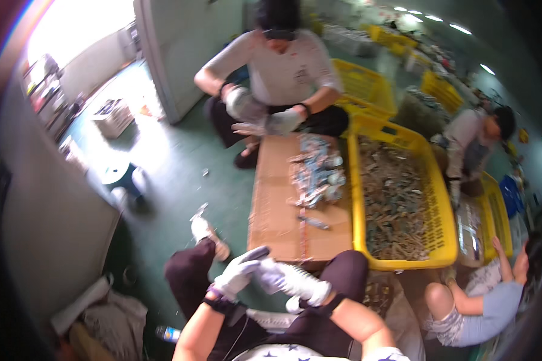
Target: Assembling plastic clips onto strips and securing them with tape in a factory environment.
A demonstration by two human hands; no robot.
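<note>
Over my lap, my left hand (238, 275) and my right hand (295, 283) meet, both in whitish work gloves. Their fingers are bent and pressed together; what they hold, if anything, is too small or hidden to name. Just beyond them lies a cardboard sheet or box top (277, 207). On it rests a pile of small, pale and bluish strip-like pieces (317, 174). One separate slim grey piece (314, 222) lies nearer to me. To the right stands a yellow plastic crate (445, 234) holding a heap of similar brownish pieces (394, 198).
Across the cardboard a gloved person (292, 66) sits facing me. Two more people (473, 138) (494, 307) work on the right beside another yellow crate (495, 207). A blue stool (121, 177) stands on the green floor at left. Sacks (111, 313) and a bottle (167, 333) lie lower left.
</note>
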